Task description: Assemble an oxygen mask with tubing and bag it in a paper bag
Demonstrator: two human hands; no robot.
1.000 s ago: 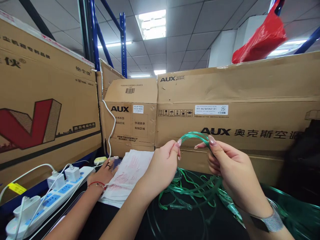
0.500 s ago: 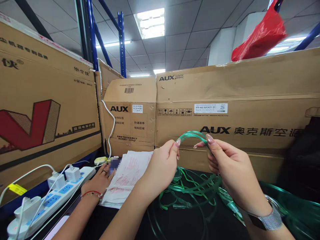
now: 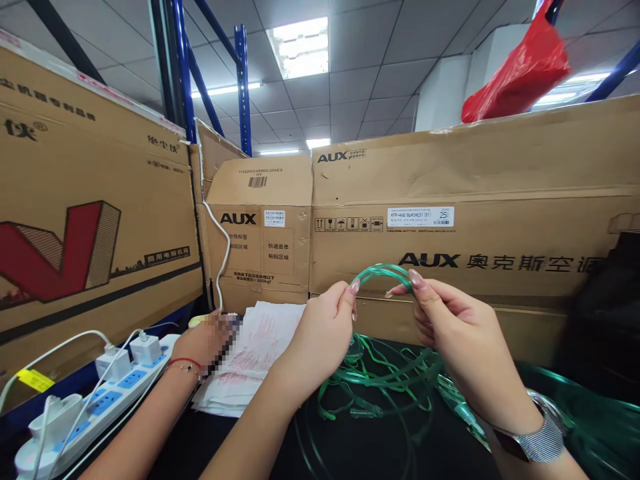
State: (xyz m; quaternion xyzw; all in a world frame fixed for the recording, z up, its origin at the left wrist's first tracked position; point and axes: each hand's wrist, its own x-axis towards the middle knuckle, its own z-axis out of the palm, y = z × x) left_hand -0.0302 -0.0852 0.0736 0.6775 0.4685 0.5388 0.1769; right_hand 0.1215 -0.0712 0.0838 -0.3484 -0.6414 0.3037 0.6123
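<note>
A coil of clear green plastic tubing (image 3: 383,272) arches between my two hands above the black table surface. My left hand (image 3: 327,320) pinches one side of the arch between thumb and fingers. On the other side, my right hand (image 3: 450,313), with a watch on its wrist, grips the same tubing. Lower loops of the tubing and thin green straps (image 3: 367,373) hang or lie in a tangle below, with a clear connector (image 3: 366,408) among them. More clear green plastic (image 3: 580,413) lies at the right, partly behind my right wrist.
Another person's hand (image 3: 205,340), with a red bracelet, reaches in at the left beside white printed papers (image 3: 263,333). A white power strip (image 3: 105,400) with plugs and cords lies further left. Cardboard boxes (image 3: 360,180) wall the back; a red bag (image 3: 520,67) hangs above.
The other person's hand has shifted slightly forward and up, toward the papers' left edge, and the papers' near corner has moved a little. My hands hold the tubing almost unchanged.
</note>
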